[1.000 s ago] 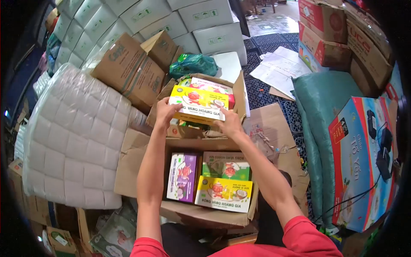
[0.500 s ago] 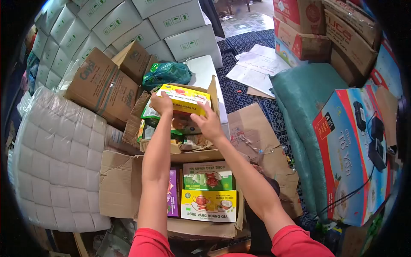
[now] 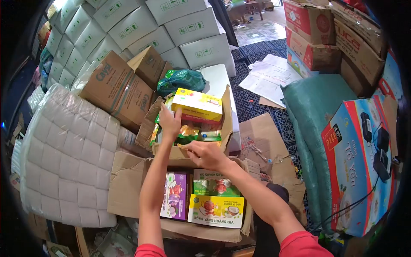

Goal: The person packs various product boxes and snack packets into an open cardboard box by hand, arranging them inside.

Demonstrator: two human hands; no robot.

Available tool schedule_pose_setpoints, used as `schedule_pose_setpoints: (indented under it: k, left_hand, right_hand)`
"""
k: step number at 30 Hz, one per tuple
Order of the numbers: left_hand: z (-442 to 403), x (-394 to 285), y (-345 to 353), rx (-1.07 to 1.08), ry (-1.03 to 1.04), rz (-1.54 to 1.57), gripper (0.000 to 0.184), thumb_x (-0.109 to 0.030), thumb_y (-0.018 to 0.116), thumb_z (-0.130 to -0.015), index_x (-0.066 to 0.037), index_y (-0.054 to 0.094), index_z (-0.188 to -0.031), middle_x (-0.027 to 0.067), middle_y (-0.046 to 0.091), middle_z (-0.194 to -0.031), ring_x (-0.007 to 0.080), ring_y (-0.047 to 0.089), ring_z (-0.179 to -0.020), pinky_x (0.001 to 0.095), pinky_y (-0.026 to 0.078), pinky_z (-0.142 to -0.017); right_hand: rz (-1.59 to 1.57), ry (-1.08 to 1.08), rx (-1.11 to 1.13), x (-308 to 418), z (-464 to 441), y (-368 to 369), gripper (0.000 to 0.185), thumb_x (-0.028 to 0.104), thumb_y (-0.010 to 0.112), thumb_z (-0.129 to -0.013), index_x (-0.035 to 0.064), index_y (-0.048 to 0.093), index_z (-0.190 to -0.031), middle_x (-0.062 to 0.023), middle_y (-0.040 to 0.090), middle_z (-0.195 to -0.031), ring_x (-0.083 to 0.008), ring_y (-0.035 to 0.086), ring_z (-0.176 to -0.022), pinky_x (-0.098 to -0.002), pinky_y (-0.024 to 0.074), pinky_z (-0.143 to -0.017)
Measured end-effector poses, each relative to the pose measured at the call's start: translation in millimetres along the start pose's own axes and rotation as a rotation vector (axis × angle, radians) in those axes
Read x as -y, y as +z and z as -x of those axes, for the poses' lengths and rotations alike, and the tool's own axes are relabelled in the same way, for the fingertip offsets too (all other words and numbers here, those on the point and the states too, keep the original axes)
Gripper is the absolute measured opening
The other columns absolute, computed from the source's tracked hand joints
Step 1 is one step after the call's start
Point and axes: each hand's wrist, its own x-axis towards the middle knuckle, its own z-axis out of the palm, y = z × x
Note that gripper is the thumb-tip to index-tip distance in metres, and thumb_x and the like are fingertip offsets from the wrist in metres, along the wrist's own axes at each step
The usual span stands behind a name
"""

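Note:
A yellow tea box (image 3: 196, 103) lies on top of the packets inside the far open carton (image 3: 226, 137). My left hand (image 3: 170, 123) is at its near left corner, thumb and forefinger apart; the other fingers are partly hidden. Over the near rim of that carton, my right hand (image 3: 207, 155) is closed, its fingertips pinching the edge of a cardboard flap. Green and orange packets (image 3: 188, 132) show between my hands. In the near carton (image 3: 201, 231) are a purple box (image 3: 174, 195), a green box (image 3: 214, 182) and another yellow box (image 3: 215, 210).
White cartons (image 3: 128, 30) are stacked at the back left, behind brown cartons (image 3: 115, 88). A plastic-wrapped quilted bundle (image 3: 70, 158) leans at the left. A green sack (image 3: 319, 111) and a blue-red carton (image 3: 353, 171) with black adapters stand at the right. Flattened cardboard (image 3: 261, 137) covers some floor.
The yellow box, tilted up in my left hand before, now rests on the packets. My right hand has left its side and moved down to the carton's near rim. The view has shifted slightly.

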Motion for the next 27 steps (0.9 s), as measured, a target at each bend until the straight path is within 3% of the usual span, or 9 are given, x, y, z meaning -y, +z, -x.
schedule_pose_setpoints:
  k: [4,6,9,14,17,20,21,24,27]
  left_hand:
    - [141.1,-43.3,-115.0,0.272,0.015,0.147,0.035,-0.021,0.062,-0.089,0.004,0.058,-0.111,0.0248,0.061,-0.11,0.0385,0.059,-0.1,0.042,0.047,-0.088]
    - [193.4,-45.8,-148.2,0.296,-0.344,0.221,0.027,-0.022,0.061,-0.089,0.003,0.063,-0.098,0.0218,0.066,-0.091,0.0373,0.065,-0.085,0.0424,0.051,-0.077]
    - [225.0,-28.2,-171.1,0.525,-0.473,0.08,0.033,-0.028,0.062,-0.089,0.004,0.064,-0.095,0.0217,0.067,-0.081,0.0378,0.066,-0.08,0.0437,0.051,-0.074]
    - [268.4,-36.4,-161.2,0.831,-0.554,-0.262,0.055,-0.049,0.059,-0.086,0.005,0.065,-0.097,0.0272,0.067,-0.087,0.0391,0.067,-0.087,0.0488,0.05,-0.079]
    - [279.3,-52.8,-151.1,0.928,-0.474,-0.384,0.061,-0.05,0.059,-0.086,0.008,0.061,-0.103,0.0305,0.066,-0.097,0.0428,0.065,-0.093,0.0494,0.05,-0.084]
    - [281.0,-51.8,-132.9,0.94,-0.48,-0.456,0.061,-0.05,0.06,-0.085,0.008,0.059,-0.107,0.0294,0.066,-0.099,0.0428,0.065,-0.095,0.0491,0.05,-0.086]
    - [284.4,-45.0,-129.2,0.921,-0.521,-0.444,0.061,-0.049,0.061,-0.085,0.008,0.059,-0.108,0.029,0.065,-0.101,0.0424,0.064,-0.098,0.0486,0.05,-0.087]
    - [286.2,-39.2,-136.5,0.918,-0.492,-0.489,0.064,-0.048,0.062,-0.084,0.009,0.058,-0.112,0.0295,0.064,-0.105,0.0419,0.064,-0.101,0.0486,0.05,-0.088]
    - [282.3,-40.6,-141.2,1.011,-0.512,-0.404,0.054,-0.041,0.062,-0.084,0.01,0.063,-0.105,0.0335,0.063,-0.103,0.0434,0.063,-0.101,0.0485,0.05,-0.088]
  right_hand:
    - [-0.08,-0.33,0.217,32.1,23.3,11.0,0.015,0.013,0.063,-0.079,0.0116,0.059,-0.093,-0.0075,0.062,-0.074,-0.0265,0.065,-0.069,-0.0383,0.0512,-0.057]
    - [-0.009,-0.309,0.415,58.2,46.2,17.7,0.015,0.014,0.063,-0.079,0.0115,0.056,-0.092,-0.0072,0.061,-0.074,-0.0272,0.064,-0.067,-0.039,0.0508,-0.055]
    - [-0.001,-0.175,0.629,82.4,73.8,12.9,0.024,0.021,0.063,-0.082,0.0072,0.056,-0.1,-0.0112,0.063,-0.084,-0.0315,0.064,-0.076,-0.0436,0.0522,-0.064]
    - [0.442,0.54,1.09,49.5,140.3,0.4,0.067,0.047,0.069,-0.079,0.0012,0.051,-0.124,-0.0193,0.065,-0.106,-0.0336,0.065,-0.097,-0.0425,0.0528,-0.082]
    - [0.593,0.658,1.473,22.5,156.6,0.5,0.082,0.052,0.076,-0.067,0.0014,0.052,-0.127,-0.0198,0.064,-0.116,-0.0315,0.065,-0.102,-0.0395,0.054,-0.082]
    - [0.396,0.776,1.382,18.7,162.8,-8.2,0.091,0.054,0.079,-0.059,0.0018,0.052,-0.128,-0.0197,0.066,-0.112,-0.0297,0.066,-0.099,-0.0381,0.0546,-0.081]
    - [0.403,0.739,1.347,8.8,173.7,-5.3,0.082,0.055,0.079,-0.057,0.002,0.062,-0.118,-0.0172,0.069,-0.104,-0.028,0.067,-0.094,-0.0377,0.0555,-0.078]
    - [0.419,0.743,1.509,14.5,164.0,-2.9,0.09,0.059,0.078,-0.063,-0.0041,0.052,-0.122,-0.0203,0.066,-0.11,-0.0327,0.065,-0.101,-0.0399,0.054,-0.082]
    - [0.532,0.651,1.494,11.4,164.2,7.2,0.075,0.063,0.078,-0.057,-0.0006,0.069,-0.095,-0.018,0.069,-0.097,-0.031,0.068,-0.09,-0.04,0.055,-0.076]
